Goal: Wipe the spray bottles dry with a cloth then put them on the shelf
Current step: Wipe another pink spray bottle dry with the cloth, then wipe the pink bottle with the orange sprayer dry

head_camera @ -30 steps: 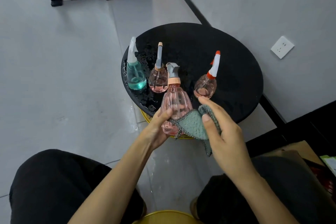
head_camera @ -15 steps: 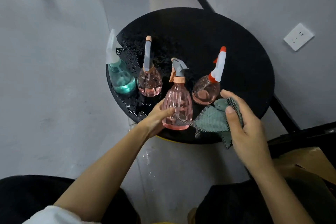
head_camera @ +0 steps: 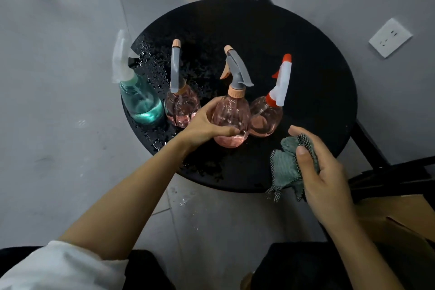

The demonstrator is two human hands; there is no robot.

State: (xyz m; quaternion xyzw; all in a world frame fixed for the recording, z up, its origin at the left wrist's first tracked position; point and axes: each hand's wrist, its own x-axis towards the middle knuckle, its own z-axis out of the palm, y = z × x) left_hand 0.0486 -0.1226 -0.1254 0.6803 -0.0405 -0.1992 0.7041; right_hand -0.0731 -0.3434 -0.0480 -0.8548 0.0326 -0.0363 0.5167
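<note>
pink bottle in left hand, cloth in right hand

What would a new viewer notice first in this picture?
Four spray bottles stand in a row on the wet black table: a teal bottle leftmost, then three pink. The left hand grips the middle pink bottle; the right hand holds a cloth apart from it.

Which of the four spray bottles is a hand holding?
The pink bottle third from the left, with the grey head and peach trigger: the left hand grips its body; the right hand holds the cloth.
</note>
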